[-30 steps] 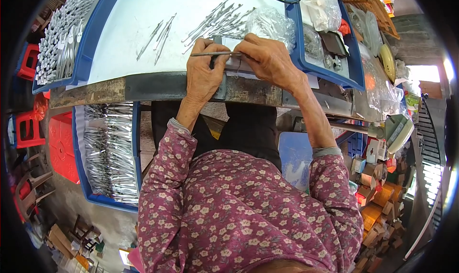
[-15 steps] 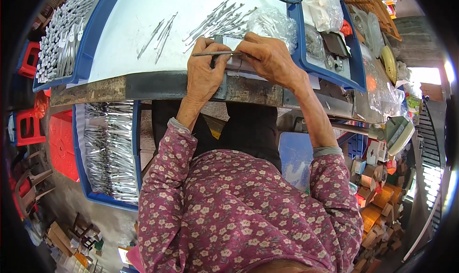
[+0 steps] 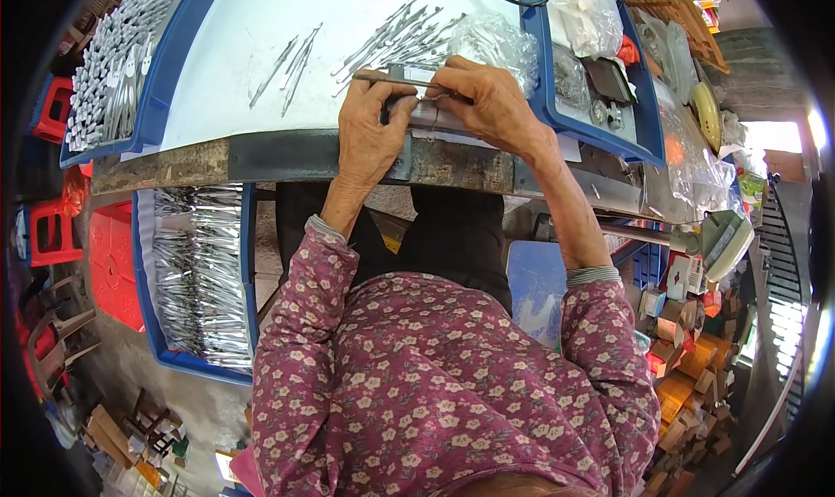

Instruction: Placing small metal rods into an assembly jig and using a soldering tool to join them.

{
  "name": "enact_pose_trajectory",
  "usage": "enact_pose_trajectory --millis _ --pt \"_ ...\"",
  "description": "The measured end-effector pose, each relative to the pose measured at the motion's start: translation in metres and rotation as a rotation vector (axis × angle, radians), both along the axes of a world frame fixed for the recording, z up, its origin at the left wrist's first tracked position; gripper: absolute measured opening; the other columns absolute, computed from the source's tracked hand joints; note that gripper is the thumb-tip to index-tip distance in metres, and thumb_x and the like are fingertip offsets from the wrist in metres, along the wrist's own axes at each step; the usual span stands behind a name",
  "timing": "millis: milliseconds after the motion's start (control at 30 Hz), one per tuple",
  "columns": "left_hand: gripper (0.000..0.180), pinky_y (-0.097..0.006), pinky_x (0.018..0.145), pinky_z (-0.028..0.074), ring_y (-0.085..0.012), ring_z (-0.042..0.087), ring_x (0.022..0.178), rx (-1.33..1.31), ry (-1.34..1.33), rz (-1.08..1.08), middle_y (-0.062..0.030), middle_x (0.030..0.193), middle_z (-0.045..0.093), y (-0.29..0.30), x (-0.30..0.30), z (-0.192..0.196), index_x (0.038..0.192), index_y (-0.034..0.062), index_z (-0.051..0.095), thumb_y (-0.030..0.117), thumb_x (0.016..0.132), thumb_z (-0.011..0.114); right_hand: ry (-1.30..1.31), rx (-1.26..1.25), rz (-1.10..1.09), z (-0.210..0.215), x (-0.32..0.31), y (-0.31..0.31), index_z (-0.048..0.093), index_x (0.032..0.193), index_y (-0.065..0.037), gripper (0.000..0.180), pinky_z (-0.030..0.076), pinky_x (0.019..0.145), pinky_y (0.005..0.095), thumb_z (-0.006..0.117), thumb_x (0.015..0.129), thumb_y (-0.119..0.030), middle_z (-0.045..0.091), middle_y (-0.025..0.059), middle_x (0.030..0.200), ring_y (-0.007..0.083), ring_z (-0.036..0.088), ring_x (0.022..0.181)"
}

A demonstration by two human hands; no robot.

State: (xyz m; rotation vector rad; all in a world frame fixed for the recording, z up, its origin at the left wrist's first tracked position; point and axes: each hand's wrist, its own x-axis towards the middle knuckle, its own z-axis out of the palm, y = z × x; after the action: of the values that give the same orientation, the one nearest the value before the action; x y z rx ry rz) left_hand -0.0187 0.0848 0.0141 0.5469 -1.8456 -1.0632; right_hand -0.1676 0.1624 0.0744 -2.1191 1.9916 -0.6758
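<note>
A thin metal rod (image 3: 396,78) is held level above the near edge of the white work surface (image 3: 252,40), just over the small grey fixture (image 3: 402,106) clamped to the dark front rail (image 3: 287,153). The left hand (image 3: 370,132) is curled, its thumb and fingertips pinched on the rod's left portion; the right hand (image 3: 491,106) is closed in a pinch on the rod's right end, where something small and thin appears to be worked onto it — too fine to make out.

Beyond the fixture, toward the far side of the surface, a loose fan of similar rods (image 3: 391,36) is spread, and a smaller group of rods (image 3: 291,62) lies to the left of that. Right of the fixture, a crumpled clear plastic bag (image 3: 500,40) rests against the blue tray wall (image 3: 544,71). Left of and below the rail, a blue bin (image 3: 143,271) is filled with bright metal pieces, and a further rack of such pieces (image 3: 109,58) stands off the surface's far left corner.

The step is judged to be a fitting or aligning of the rod at the fixture. It would best be done with the rod kept level and steadied against the fixture by the left pinch, so that only the right fingertips move. Pressure should be kept light — a rod this slender would probably bend or spring out of a hard grip. The wrists are best rested on the rail, and the loose rods behind kept from being swept by the knuckles.
</note>
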Motion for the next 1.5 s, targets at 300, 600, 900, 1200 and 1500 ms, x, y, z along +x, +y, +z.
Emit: enact_pose_trajectory --millis 300,600,900,1200,1500 --pt "0.009 -0.029 0.065 0.045 -0.0190 0.053 0.073 0.027 -0.044 0.003 -0.0080 0.084 0.050 0.000 0.002 0.001 0.082 0.0013 0.063 0.005 0.074 0.064 -0.438 -0.158 -0.317 0.012 -0.011 0.018 0.063 0.097 -0.002 0.017 0.044 0.060 0.0231 0.063 0.081 -0.010 0.063 0.0043 0.077 0.0084 0.055 0.069" --pt "0.009 -0.028 0.062 0.044 -0.0183 0.053 0.072 -0.026 -0.022 0.023 -0.0078 0.082 0.049 0.002 0.001 0.000 0.082 0.0014 0.062 0.006 0.075 0.064 -0.667 -0.312 -0.311 -0.006 0.021 0.042 0.056 0.096 -0.003 0.017 0.038 0.057 0.0207 0.056 0.079 0.000 0.055 -0.0010 0.080 0.0056 0.046 0.066" --pt "0.008 -0.028 0.058 0.044 -0.0176 0.052 0.068 -0.015 -0.013 0.007 -0.0073 0.082 0.049 0.001 0.004 0.000 0.082 0.0015 0.062 0.005 0.075 0.062 -0.239 -0.199 -0.447 0.007 0.021 0.051 0.055 0.096 -0.001 0.018 0.043 0.060 0.0297 0.060 0.083 -0.013 0.056 0.0125 0.076 0.0192 0.054 0.065" --pt "0.006 -0.028 0.056 0.043 -0.0182 0.052 0.066 -0.032 0.010 -0.001 -0.0076 0.081 0.049 -0.001 0.004 0.000 0.081 0.0018 0.062 0.004 0.076 0.061 -0.250 -0.305 -0.341 0.034 0.038 0.019 0.055 0.093 0.000 0.020 0.045 0.054 0.0282 0.061 0.084 -0.017 0.062 0.0119 0.065 0.0177 0.061 0.059" --pt "0.007 -0.029 0.058 0.043 -0.0203 0.053 0.068 -0.020 0.039 -0.040 -0.0084 0.082 0.050 -0.002 0.003 -0.004 0.081 0.0014 0.062 0.002 0.075 0.060 -0.161 -0.334 -0.297 0.030 0.041 0.010 0.054 0.092 0.001 0.022 0.047 0.053 0.0285 0.062 0.084 -0.018 0.063 0.0114 0.065 0.0198 0.063 0.059"
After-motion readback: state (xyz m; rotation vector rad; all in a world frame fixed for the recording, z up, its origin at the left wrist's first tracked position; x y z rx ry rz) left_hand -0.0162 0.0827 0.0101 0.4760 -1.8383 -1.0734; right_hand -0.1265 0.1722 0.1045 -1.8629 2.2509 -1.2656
